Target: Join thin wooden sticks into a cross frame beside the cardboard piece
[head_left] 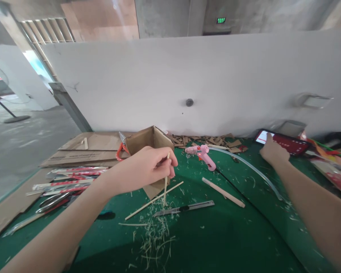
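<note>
Stick [165, 186] stands near-upright, pinched in the left hand [152, 165], over shavings [155, 242]; the right hand [274, 151], gripping nothing, points at the phone [294, 146]. Divided attention could let the left stray onto the nearby knife [199, 206] (blade exposure unclear).

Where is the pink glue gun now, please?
In the head view, the pink glue gun is on the green table, right of centre, between the cardboard box and the phone, in front of the cardboard scraps.
</note>
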Available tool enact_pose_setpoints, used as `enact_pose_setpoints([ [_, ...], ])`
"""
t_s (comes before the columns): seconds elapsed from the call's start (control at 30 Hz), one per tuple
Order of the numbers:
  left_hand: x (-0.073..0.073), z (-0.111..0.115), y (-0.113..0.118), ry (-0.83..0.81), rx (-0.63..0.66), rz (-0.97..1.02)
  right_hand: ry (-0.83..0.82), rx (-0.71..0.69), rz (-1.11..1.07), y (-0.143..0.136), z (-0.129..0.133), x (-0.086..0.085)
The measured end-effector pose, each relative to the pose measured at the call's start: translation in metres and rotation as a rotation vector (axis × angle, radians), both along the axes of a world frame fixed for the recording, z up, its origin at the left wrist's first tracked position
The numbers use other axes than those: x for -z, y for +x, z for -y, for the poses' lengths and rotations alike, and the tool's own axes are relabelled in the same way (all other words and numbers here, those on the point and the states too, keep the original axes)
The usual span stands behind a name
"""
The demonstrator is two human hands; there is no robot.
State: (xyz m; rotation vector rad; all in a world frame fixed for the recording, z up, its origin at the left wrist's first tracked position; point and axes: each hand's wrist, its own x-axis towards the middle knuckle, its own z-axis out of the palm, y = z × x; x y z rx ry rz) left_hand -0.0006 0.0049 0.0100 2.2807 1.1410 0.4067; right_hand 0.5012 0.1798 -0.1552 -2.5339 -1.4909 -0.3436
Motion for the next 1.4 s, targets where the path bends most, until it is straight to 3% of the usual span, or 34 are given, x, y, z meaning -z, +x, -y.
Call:
enact_pose_setpoints([
  [1.4, 0.001, -0.001, 0.000, 0.005, -0.016, 0.008, -0.116, 0.010, 0.041, -0.003, -0.015, -0.013],
])
